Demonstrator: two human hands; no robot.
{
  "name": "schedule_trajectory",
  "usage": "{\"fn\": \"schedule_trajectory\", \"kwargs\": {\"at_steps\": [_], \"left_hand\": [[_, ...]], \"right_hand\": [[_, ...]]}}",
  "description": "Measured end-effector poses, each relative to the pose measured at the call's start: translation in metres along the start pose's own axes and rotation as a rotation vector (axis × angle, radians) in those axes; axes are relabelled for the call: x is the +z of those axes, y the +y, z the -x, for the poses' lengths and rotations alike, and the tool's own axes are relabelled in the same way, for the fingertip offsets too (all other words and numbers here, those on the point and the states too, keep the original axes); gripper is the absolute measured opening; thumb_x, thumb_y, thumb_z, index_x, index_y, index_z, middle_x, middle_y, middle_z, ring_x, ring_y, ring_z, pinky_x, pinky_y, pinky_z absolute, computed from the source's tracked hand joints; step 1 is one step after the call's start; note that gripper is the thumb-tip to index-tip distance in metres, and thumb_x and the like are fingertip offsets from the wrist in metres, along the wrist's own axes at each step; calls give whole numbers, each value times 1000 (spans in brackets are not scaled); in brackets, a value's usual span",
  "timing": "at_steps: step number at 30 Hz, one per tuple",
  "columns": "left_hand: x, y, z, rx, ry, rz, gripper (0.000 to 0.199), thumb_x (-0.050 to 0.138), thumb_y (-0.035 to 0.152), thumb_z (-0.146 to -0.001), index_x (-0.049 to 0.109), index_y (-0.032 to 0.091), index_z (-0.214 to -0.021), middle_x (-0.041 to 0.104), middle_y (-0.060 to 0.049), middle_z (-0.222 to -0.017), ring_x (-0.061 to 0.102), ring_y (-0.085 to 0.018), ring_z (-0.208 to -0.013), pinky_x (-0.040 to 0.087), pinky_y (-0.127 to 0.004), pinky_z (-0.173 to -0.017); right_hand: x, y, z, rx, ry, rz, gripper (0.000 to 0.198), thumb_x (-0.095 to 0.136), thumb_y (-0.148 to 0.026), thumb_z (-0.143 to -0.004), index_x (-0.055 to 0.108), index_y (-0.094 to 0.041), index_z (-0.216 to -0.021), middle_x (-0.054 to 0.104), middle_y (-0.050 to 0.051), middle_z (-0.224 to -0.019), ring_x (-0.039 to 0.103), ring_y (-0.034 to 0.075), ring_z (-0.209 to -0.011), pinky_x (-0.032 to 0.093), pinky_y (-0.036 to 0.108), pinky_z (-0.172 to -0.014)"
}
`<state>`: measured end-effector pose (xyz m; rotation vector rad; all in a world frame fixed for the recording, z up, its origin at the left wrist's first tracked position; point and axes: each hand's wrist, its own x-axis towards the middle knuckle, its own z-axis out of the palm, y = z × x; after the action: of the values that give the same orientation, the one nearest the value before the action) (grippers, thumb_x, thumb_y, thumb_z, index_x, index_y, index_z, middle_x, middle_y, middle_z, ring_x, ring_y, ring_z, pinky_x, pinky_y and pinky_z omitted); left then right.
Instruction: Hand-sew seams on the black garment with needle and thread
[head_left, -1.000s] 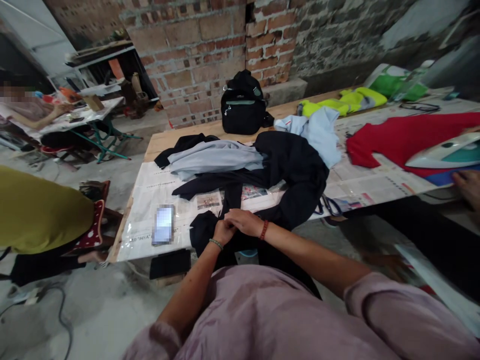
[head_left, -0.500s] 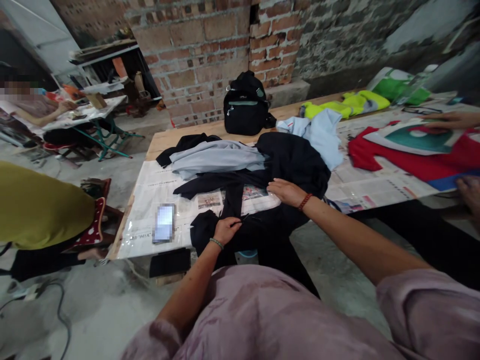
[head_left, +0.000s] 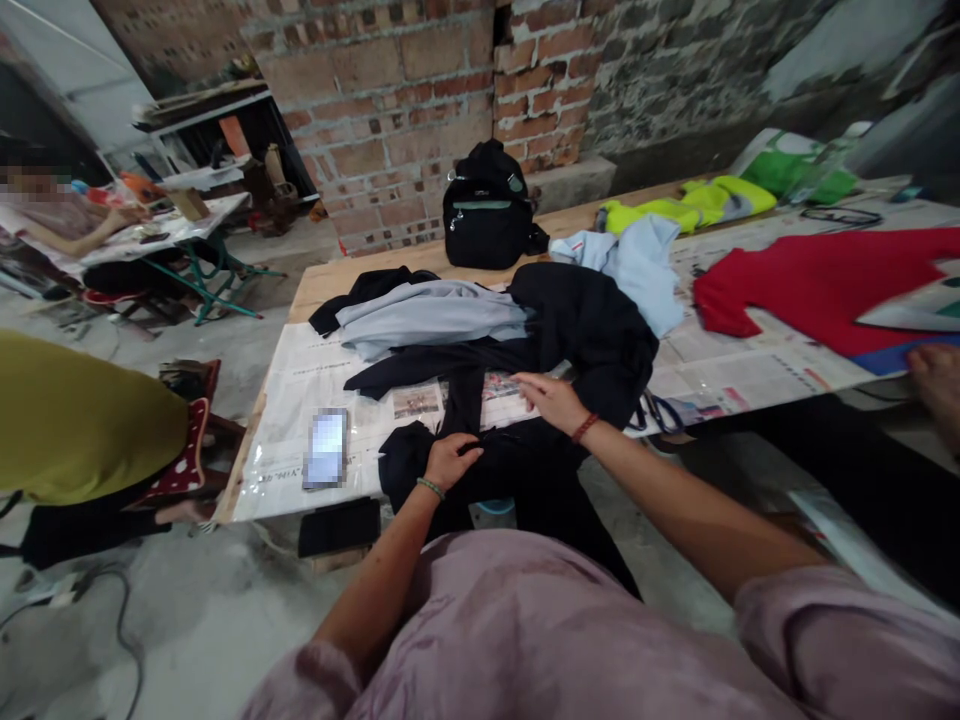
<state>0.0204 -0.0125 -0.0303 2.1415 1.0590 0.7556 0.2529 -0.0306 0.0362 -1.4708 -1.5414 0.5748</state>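
Observation:
A black garment (head_left: 517,455) lies bunched at the table's near edge and hangs over my lap. My left hand (head_left: 452,460) is closed on its upper edge, thumb and forefinger pinching the cloth. Just above the garment, my right hand (head_left: 551,400) has its thumb and fingertips drawn together; whatever is between them is too small to make out. More black cloth (head_left: 585,320) lies heaped behind my right hand. Across that pile stretches a light grey garment (head_left: 435,315). Dark-handled scissors (head_left: 660,408) rest by the table edge, right of my right wrist.
A phone (head_left: 325,448) lies at left on the newspaper-covered table (head_left: 274,400). Behind stand a black backpack (head_left: 487,215) and a light blue cloth (head_left: 649,265). At right, a co-worker's hand (head_left: 937,370) is near an iron (head_left: 915,308) on a red garment (head_left: 810,285). Other people sit at left.
My right hand has moved left and slightly down, uncovering the scissors. My left hand stays on the black garment. The co-worker's iron has slid right and nearer along the red garment.

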Motion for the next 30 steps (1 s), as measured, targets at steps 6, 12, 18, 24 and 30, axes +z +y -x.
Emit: {"fn": "schedule_trajectory", "kwargs": {"at_steps": [6, 12, 18, 24, 30], "left_hand": [[-1, 0, 3, 73, 37, 25, 14, 61, 18, -69, 65, 18, -82, 64, -3, -80, 59, -13, -76, 48, -25, -71], [0, -1, 4, 120, 37, 40, 14, 58, 10, -69, 65, 19, -77, 61, -1, -74, 57, -11, -72, 47, -23, -70], [0, -1, 4, 164, 35, 46, 17, 56, 7, -69, 65, 19, -77, 59, -1, -74, 57, -11, -72, 47, -22, -68], [0, -1, 3, 161, 29, 52, 15, 57, 9, -69, 65, 19, -77, 60, -1, -74, 57, -10, -71, 47, -22, -68], [0, -2, 2, 142, 20, 49, 17, 57, 8, -67, 65, 20, -76, 60, -1, -73, 57, -11, -71, 47, -22, -67]], "right_hand": [[50, 2, 30, 173, -251, -148, 33, 38, -26, -81, 53, -18, -109, 52, -4, -59, 45, 6, -40, 39, 19, -44], [54, 16, 50, -128, -285, 52, 20, 42, -21, -80, 60, -18, -90, 60, 2, -75, 56, 12, -72, 44, 25, -70], [57, 20, 56, -308, -296, 178, 20, 42, -18, -81, 62, -17, -86, 60, 6, -82, 55, 13, -77, 43, 25, -72], [58, 22, 53, -340, -320, 247, 20, 42, -15, -80, 62, -17, -85, 60, 6, -80, 54, 13, -75, 43, 25, -71], [58, 20, 51, -350, -349, 281, 20, 42, -13, -79, 61, -17, -84, 59, 5, -79, 54, 13, -76, 42, 25, -72]]}}
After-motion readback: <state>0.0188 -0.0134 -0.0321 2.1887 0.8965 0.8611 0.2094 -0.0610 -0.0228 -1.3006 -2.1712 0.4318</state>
